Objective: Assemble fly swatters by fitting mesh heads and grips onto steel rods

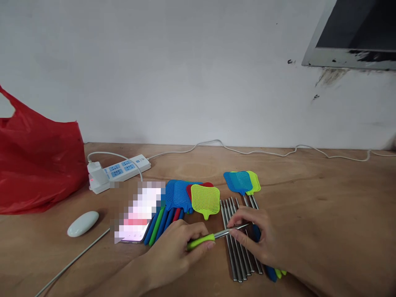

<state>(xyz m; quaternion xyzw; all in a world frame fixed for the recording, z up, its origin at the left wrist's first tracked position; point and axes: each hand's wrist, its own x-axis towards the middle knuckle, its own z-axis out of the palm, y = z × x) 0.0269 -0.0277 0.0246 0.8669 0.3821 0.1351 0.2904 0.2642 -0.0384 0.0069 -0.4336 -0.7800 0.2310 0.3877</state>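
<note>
My left hand (185,243) is closed round a lime-green handle (201,241). A silver metal rod (222,234) runs out of that handle to the right, and my right hand (254,231) pinches the rod near its far end. Several loose metal rods (236,251) lie side by side under my right hand. Left of them are perforated fly swatter heads in blue (179,194), red and lime (206,200). Blue, green (156,226) and red handles lie beside my left hand. Beyond my right hand rest fly swatters with blue (237,181) and lime heads, their handles partly hidden.
A lit phone (139,214), blurred out, lies left of the handles. Farther left are a white power strip (123,170) with a plugged-in charger, a white oval object (83,224) and a red plastic bag (40,161). A white cable (256,153) runs along the wall.
</note>
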